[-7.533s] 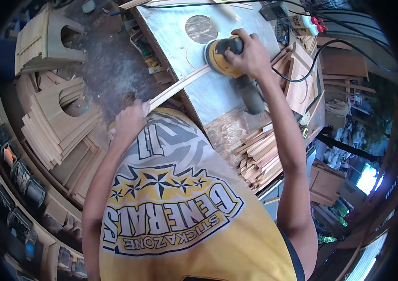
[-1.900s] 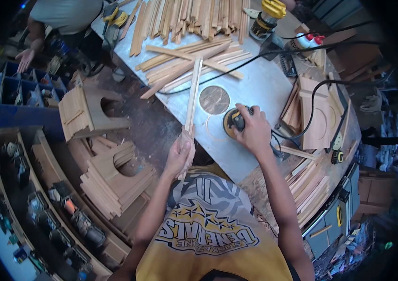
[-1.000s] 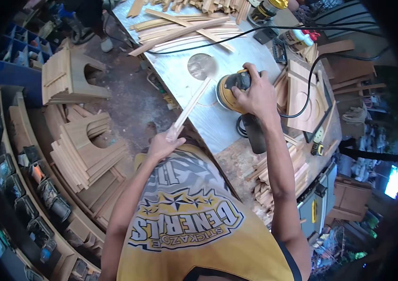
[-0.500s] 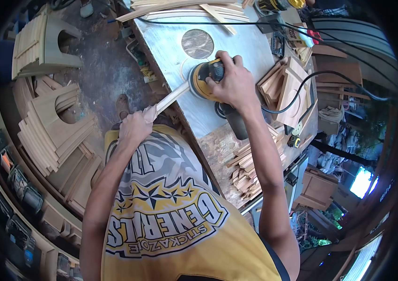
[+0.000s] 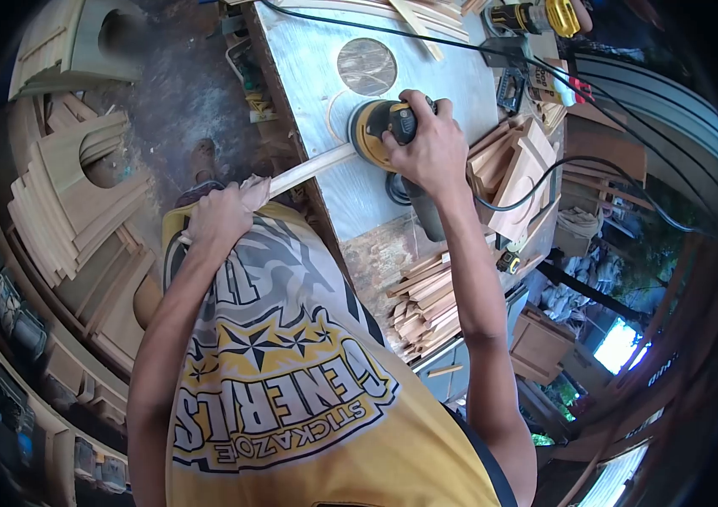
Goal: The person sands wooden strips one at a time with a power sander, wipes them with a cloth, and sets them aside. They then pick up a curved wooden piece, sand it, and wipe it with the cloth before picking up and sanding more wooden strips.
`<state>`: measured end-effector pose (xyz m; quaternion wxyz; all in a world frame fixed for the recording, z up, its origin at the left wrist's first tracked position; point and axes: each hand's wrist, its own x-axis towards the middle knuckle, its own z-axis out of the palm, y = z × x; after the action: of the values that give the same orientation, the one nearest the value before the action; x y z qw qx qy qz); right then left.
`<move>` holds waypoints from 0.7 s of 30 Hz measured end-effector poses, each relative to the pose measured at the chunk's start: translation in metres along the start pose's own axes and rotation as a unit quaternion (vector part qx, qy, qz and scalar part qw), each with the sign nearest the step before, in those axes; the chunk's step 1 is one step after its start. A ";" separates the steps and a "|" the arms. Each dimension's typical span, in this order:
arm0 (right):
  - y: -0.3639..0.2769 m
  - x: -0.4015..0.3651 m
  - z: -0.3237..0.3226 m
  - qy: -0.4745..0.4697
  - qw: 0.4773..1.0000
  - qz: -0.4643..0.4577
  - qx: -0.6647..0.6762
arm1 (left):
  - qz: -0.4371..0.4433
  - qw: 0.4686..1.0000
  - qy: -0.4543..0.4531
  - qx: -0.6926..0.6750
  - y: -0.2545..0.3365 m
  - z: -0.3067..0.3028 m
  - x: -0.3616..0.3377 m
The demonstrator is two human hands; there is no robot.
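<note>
A yellow and black sander (image 5: 373, 133) rests over the far end of a thin pale wood strip (image 5: 312, 171), on the light sheet (image 5: 346, 207) covering the bench. My right hand (image 5: 431, 144) is closed round the sander's top. Near my waist, my left hand (image 5: 220, 215) grips the strip's near end, with a piece of cloth or paper (image 5: 255, 191) at the fingers. A round dark hole or disc (image 5: 367, 67) shows in the sheet beyond the sander. The sander's dark dust bag (image 5: 425, 213) hangs toward me.
Small wood pieces (image 5: 426, 304) are piled on the bench's near right part. Framed wood pieces (image 5: 515, 173) lean right of the sander. A black cable (image 5: 536, 182) loops there. Curved wood panels (image 5: 67, 203) stack at the left. A yellow drill (image 5: 536, 17) lies at the far right.
My left hand has shifted left and toward me, showing more of the strip. The sander sits slightly further right in view. The whole view has also shifted a little.
</note>
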<state>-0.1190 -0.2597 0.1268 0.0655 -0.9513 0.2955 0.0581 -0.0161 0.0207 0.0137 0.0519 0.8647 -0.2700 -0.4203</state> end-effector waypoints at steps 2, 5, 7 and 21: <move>-0.012 -0.007 -0.001 -0.013 1.000 -0.013 -0.013 | -0.002 1.000 0.003 0.001 -0.002 0.004 0.002; -0.039 -0.020 0.003 -0.033 0.999 -0.034 0.002 | 0.000 1.000 0.000 0.014 -0.002 0.005 0.003; -0.049 -0.029 0.003 -0.046 0.997 -0.057 0.014 | -0.007 1.000 -0.010 0.016 -0.001 0.004 0.002; -0.043 -0.046 0.003 -0.039 0.999 -0.013 0.002 | 0.031 0.999 0.005 0.010 0.003 0.003 0.009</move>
<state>-0.1327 -0.1988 0.1342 0.0791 -0.9520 0.2806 0.0937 -0.0149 0.0143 0.0063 0.0572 0.8583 -0.3009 -0.4116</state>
